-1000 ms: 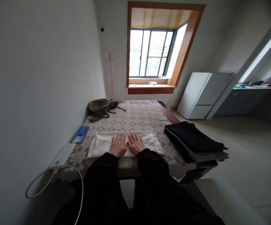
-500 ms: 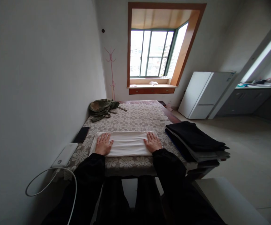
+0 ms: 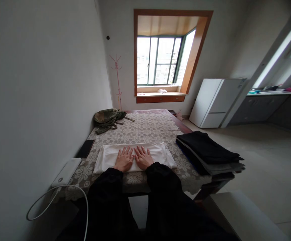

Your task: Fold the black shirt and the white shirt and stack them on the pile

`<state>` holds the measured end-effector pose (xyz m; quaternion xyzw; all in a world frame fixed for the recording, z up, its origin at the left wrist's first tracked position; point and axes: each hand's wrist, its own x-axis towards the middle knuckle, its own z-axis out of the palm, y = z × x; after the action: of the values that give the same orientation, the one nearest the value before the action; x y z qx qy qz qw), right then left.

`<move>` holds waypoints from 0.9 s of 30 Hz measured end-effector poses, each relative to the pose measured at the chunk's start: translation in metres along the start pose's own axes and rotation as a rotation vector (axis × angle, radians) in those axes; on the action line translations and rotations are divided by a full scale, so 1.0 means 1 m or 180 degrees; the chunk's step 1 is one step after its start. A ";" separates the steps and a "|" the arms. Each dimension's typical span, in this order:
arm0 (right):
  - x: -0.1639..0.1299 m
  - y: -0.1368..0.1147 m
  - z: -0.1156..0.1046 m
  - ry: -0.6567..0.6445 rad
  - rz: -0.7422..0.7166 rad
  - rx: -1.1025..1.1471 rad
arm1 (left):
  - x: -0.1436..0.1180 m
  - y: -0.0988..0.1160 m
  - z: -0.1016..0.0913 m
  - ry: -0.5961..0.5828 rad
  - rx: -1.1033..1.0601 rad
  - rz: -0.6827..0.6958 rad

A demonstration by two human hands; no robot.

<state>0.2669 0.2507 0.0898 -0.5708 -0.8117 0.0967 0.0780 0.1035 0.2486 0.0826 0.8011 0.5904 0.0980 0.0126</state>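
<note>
**Both hands flat on a folded white cloth**

Both hands lie palm down, side by side, on the middle of a folded white cloth (image 3: 135, 156). Seen from the head camera, the left hand (image 3: 123, 160) and the right hand (image 3: 143, 158) have their fingers stretched out and slightly spread, pointing toward the far end of the bench; they grip nothing, and their inner edges are touching or very nearly so. Black sleeves (image 3: 160, 174) cover both arms down to the wrists.

That white cloth is a long, flat rectangle lying crosswise near the front edge of the bench (image 3: 145, 129), which carries a lace cover with a flower pattern. At the right edge, just beside the white cloth, sits a stack of folded dark clothes (image 3: 207, 150), with its outer side hanging past the edge. Along the left edge lie a dark phone (image 3: 85, 148) and, nearer the front left corner, a white power bank (image 3: 66, 172) with a white cable (image 3: 57, 197) looping off the bench. An olive-green bag (image 3: 107, 117) is slumped at the far left corner, next to the wall.
</note>
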 end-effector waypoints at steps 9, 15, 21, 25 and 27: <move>-0.016 0.059 -0.009 0.0069 0.0638 -0.0354 | -0.012 -0.033 -0.008 0.0062 -0.0020 -0.0305; -0.026 0.088 -0.011 0.0200 0.0830 -0.0553 | -0.024 -0.057 -0.014 0.0118 0.0005 -0.0487; -0.026 0.088 -0.010 0.0231 0.0876 -0.0568 | -0.041 -0.089 -0.026 0.0110 0.0067 -0.0785; -0.026 0.087 -0.009 0.0267 0.0869 -0.0588 | -0.051 -0.101 -0.032 0.0071 0.0046 -0.1024; -0.026 0.087 -0.008 0.0281 0.0850 -0.0597 | -0.056 -0.104 -0.033 0.0110 0.0068 -0.1244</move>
<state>0.3574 0.2553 0.0760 -0.6820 -0.7299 0.0049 0.0464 -0.0161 0.2234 0.0930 0.6695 0.7358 0.1012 0.0128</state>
